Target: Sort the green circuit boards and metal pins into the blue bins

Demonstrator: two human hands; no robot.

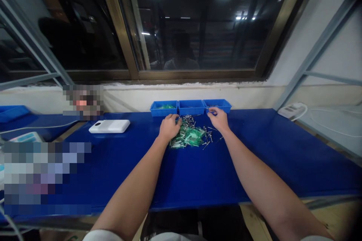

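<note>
Entries are listed left to right on a blue counter (254,158), with clock positions taken from the pile.

- Blue tray (13,113): 9 o'clock, at the far left of the counter, well apart from the pile.
- White box (109,126): 9 o'clock, laid flat, nearer the pile.
- Left hand (169,127): 10 o'clock, curled, with its fingers (174,119) resting at the pile's upper left edge. Whether anything is held cannot be told.
- Pile (189,134): loose metal pins and green pieces, lying on the counter between the hands.
- Three blue bins, set side by side against the wall: left bin (164,108) at 11 o'clock, with green pieces inside; middle bin (191,107) at 12 o'clock; right bin (217,105) at 1 o'clock.
- Right hand (217,118): 2 o'clock, narrowed to a pinch at the right bin's near rim. Whether anything is held cannot be told.
- Power strip (291,110): 3 o'clock, beyond the counter's right end.
</note>
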